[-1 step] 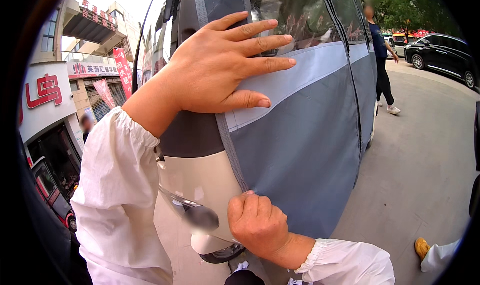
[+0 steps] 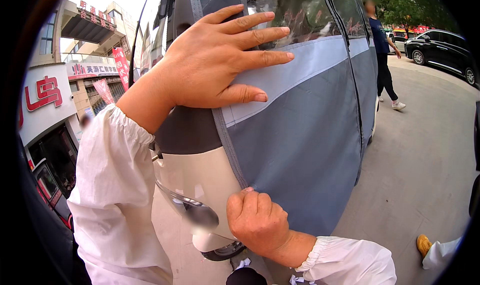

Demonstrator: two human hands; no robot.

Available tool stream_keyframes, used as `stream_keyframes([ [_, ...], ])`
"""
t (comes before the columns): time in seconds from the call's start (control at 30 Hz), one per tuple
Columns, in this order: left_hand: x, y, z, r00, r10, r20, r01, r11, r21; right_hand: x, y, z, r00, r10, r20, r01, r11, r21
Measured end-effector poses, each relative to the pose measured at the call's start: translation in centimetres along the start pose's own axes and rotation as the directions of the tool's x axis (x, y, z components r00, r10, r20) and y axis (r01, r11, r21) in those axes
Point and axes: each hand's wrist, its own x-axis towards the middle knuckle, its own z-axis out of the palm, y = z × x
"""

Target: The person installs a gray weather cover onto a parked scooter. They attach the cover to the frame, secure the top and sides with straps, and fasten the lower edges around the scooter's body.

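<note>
A grey fabric cover [image 2: 295, 145] with a pale band and clear window panels hangs over the side of a small cream-and-dark vehicle [image 2: 200, 170]. My left hand [image 2: 215, 65] lies flat on the upper part, fingers spread, palm across the cover's edge and the dark body panel. Lower down, my right hand [image 2: 257, 220] is closed in a fist at the bottom end of the cover's stitched edge strip [image 2: 229, 150], pinching the fabric there. The fingertips of this hand are mostly hidden. Both forearms wear white elastic-cuffed sleeves.
Below the fist are the vehicle's headlamp [image 2: 200, 215] and a wheel [image 2: 223, 252]. Paper scraps [image 2: 245, 263] lie on the ground. At right, a person [image 2: 382, 60] walks near a black van [image 2: 440, 52]; a yellow shoe [image 2: 423, 245] shows lower right. Shopfronts [image 2: 45, 95] stand at left.
The person at the right has stepped slightly further right. Both my hands keep their hold, shifting only a little in the picture.
</note>
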Motion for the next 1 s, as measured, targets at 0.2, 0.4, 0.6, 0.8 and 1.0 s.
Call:
stream_keyframes([
  [0.2, 0.0, 6.2, -0.3, 0.990, 0.027, 0.140, -0.017, 0.997, -0.075, -0.5, -0.4, -0.1, 0.997, 0.073, -0.030, -0.073, 0.997, 0.013],
  [0.4, -0.6, 11.8, -0.5, 0.959, 0.097, 0.265, -0.103, 0.995, 0.010, -2.5, 1.5, -0.5, 0.963, 0.266, -0.049, -0.223, 0.884, 0.412],
  [0.6, -1.5, 11.8, -1.3, 0.888, 0.129, 0.441, -0.176, 0.982, 0.068, -16.1, 0.3, -1.6, 0.843, 0.525, 0.117, -0.499, 0.684, 0.532],
  [0.8, -1.7, 12.1, -1.8, 0.894, 0.169, 0.415, -0.187, 0.982, 0.002, -20.6, -2.4, 0.1, 0.837, 0.540, 0.090, -0.512, 0.713, 0.479],
  [1.0, -4.0, 11.2, -0.8, 0.929, 0.141, 0.342, -0.151, 0.989, 0.004, -19.1, -2.2, -0.2, 0.851, 0.522, 0.050, -0.475, 0.727, 0.495],
])
